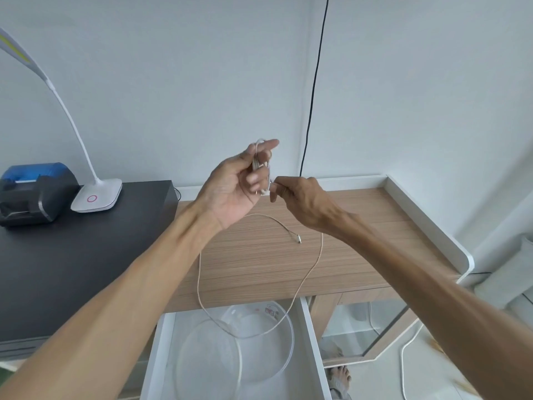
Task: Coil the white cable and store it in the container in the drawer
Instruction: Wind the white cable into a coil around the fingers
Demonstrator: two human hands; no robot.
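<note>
My left hand [239, 183] is raised above the wooden desk [360, 226], palm toward me, with a few small loops of the white cable [310, 272] wound around its fingers. My right hand [300, 200] pinches the cable right beside the left hand. From the hands a long slack loop of cable hangs down over the desk front into the open white drawer [313, 342]. One plug end [298, 239] dangles above the desk. A clear round container [259, 336] sits in the drawer, with a clear round lid [207, 359] beside it.
A black table [86, 255] on the left carries a white desk lamp [96, 197] and a black-and-blue printer [31, 192]. A black wire [313, 90] runs down the wall. The desk has a white raised rim [427, 217] at the right. A foot [340, 379] shows below.
</note>
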